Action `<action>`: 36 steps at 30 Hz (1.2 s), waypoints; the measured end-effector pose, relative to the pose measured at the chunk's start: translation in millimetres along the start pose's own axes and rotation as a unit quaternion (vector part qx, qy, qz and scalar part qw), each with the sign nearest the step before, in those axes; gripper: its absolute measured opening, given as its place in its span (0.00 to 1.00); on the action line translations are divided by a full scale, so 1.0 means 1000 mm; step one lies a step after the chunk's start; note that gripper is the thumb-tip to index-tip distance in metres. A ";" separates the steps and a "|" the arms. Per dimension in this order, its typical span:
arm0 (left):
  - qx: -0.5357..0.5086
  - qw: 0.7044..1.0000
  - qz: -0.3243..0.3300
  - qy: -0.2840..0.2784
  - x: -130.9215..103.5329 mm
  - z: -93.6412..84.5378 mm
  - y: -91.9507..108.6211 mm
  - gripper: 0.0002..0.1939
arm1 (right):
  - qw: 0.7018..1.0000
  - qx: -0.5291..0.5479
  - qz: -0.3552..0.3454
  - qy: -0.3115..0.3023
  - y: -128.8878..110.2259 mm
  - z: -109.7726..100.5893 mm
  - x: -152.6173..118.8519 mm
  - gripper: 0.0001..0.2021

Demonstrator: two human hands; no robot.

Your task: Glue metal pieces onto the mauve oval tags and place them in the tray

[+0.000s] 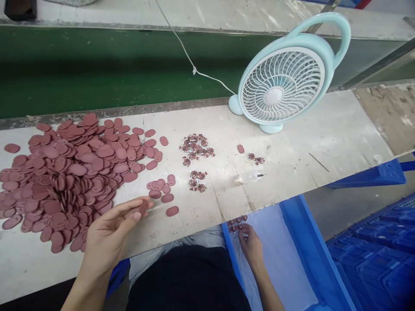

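Clothing [188, 280], black, at the bottom centre of the frame. Came up from the lower left with the left hand [108, 229], forearm slanting to the right, fingers stretched rightward above the pale table [207, 121]; pinched a small reddish piece [143, 209] between thumb and fingertips. Came up from right of bottom centre with the right hand [252, 247], forearm slanting up and left, fingers curled; met the near edge of a few rows of dark red parts [234, 222] on the white liner [279, 255] of a blue bin [301, 224]. Could not tell there between grasping and mere touching.

Just right of the left fingertips, saw three loose ovals [172, 211], with a cluster of smaller discs [159, 184] above. Saw a large heap of reddish ovals [81, 172] across the left of the frame, some with small holes. At centre, saw glinting parts [196, 149] in two groups; farther right, a single disc [240, 148] and, lower, a translucent bottle [248, 176] on its side, dark tip to the right.

Beyond, at upper right, saw a pale blue fan [282, 77] with a white cord [214, 79]. Could not tell about lettering on its hub [274, 96]: too small to read. Along the top, saw a pale shelf [129, 13] above a green panel [97, 65].
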State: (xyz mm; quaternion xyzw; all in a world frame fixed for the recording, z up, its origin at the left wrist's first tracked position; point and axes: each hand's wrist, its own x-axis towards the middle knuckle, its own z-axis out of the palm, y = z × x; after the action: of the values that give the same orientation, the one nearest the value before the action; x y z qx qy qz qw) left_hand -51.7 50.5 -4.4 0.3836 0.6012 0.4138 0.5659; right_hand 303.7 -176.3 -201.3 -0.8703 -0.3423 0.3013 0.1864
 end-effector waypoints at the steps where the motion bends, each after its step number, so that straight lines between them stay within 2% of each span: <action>1: -0.005 1.000 -0.003 -0.002 0.000 -0.001 -0.001 0.09 | 1.000 0.009 0.004 0.006 -0.004 -0.001 0.000 0.18; 4: -0.028 0.999 -0.021 -0.007 -0.002 -0.005 -0.004 0.10 | 0.998 0.047 0.021 0.038 -0.022 -0.011 0.000 0.23; 6: -0.048 0.998 -0.042 -0.002 -0.005 -0.008 -0.006 0.10 | 0.994 0.084 0.031 0.064 -0.041 -0.026 -0.003 0.22; 10: -0.125 0.985 -0.116 -0.005 -0.014 -0.004 -0.008 0.10 | 0.975 0.201 0.029 0.095 -0.098 -0.066 -0.015 0.17; 12: -0.185 0.968 -0.164 -0.034 -0.020 0.004 -0.008 0.10 | 0.960 0.268 0.013 0.076 -0.133 -0.084 -0.018 0.18; 14: -0.244 0.946 -0.197 -0.078 -0.026 0.015 -0.008 0.10 | 0.932 0.362 0.005 0.011 -0.170 -0.093 -0.014 0.24; 15: -0.268 0.935 -0.206 -0.102 -0.029 0.021 -0.008 0.10 | 0.897 0.440 0.010 -0.047 -0.187 -0.094 -0.007 0.27; 16: -0.287 0.926 -0.213 -0.122 -0.031 0.027 -0.009 0.10 | 0.837 0.534 0.019 -0.115 -0.203 -0.094 0.001 0.29; 17: -0.302 0.918 -0.217 -0.140 -0.034 0.032 -0.009 0.10 | 0.750 0.634 0.026 -0.185 -0.217 -0.092 0.012 0.30; 18: -0.313 0.911 -0.221 -0.152 -0.036 0.036 -0.009 0.09 | 0.649 0.720 0.031 -0.244 -0.230 -0.089 0.023 0.29; 19: -0.322 0.906 -0.224 -0.161 -0.039 0.039 -0.009 0.09 | 0.559 0.778 0.031 -0.285 -0.240 -0.086 0.035 0.27; 20: -0.329 0.901 -0.227 -0.169 -0.040 0.042 -0.010 0.09 | 0.500 0.809 0.027 -0.306 -0.248 -0.084 0.045 0.23; 21: -0.337 0.896 -0.229 -0.175 -0.042 0.045 -0.011 0.08 | 0.467 0.825 0.023 -0.318 -0.255 -0.082 0.052 0.19; 22: -0.346 0.892 -0.230 -0.180 -0.043 0.047 -0.012 0.08 | 0.454 0.829 0.023 -0.326 -0.261 -0.081 0.056 0.15; 24: -0.365 0.883 -0.228 -0.189 -0.045 0.049 -0.014 0.08 | 0.452 0.824 0.033 -0.340 -0.271 -0.081 0.052 0.12; 25: -0.373 0.879 -0.226 -0.193 -0.046 0.050 -0.014 0.09 | 0.461 0.819 0.040 -0.339 -0.276 -0.082 0.044 0.13; 26: -0.379 0.876 -0.224 -0.197 -0.046 0.051 -0.014 0.09 | 0.484 0.809 0.045 -0.330 -0.281 -0.083 0.033 0.15; 27: -0.383 0.873 -0.224 -0.201 -0.046 0.052 -0.014 0.10 | 0.521 0.793 0.047 -0.313 -0.286 -0.084 0.020 0.17; 30: -0.388 0.868 -0.229 -0.211 -0.047 0.054 -0.012 0.15 | 0.665 0.707 0.030 -0.239 -0.300 -0.084 -0.019 0.21; 31: -0.390 0.866 -0.229 -0.213 -0.047 0.055 -0.011 0.17 | 0.701 0.677 0.022 -0.224 -0.303 -0.083 -0.029 0.21; 33: -0.397 0.865 -0.222 -0.212 -0.046 0.055 -0.009 0.20 | 0.744 0.633 0.010 -0.212 -0.308 -0.079 -0.041 0.21; 36: -0.406 0.863 -0.205 -0.221 -0.046 0.055 -0.009 0.20 | 0.766 0.604 0.002 -0.219 -0.309 -0.074 -0.045 0.21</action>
State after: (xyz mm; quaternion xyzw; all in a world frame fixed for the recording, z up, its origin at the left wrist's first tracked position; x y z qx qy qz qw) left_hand 5.8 8.3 2.7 0.0696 0.3045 0.4006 0.8614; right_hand 176.8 -1.7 35.7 -0.4892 -0.1195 0.6287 0.5925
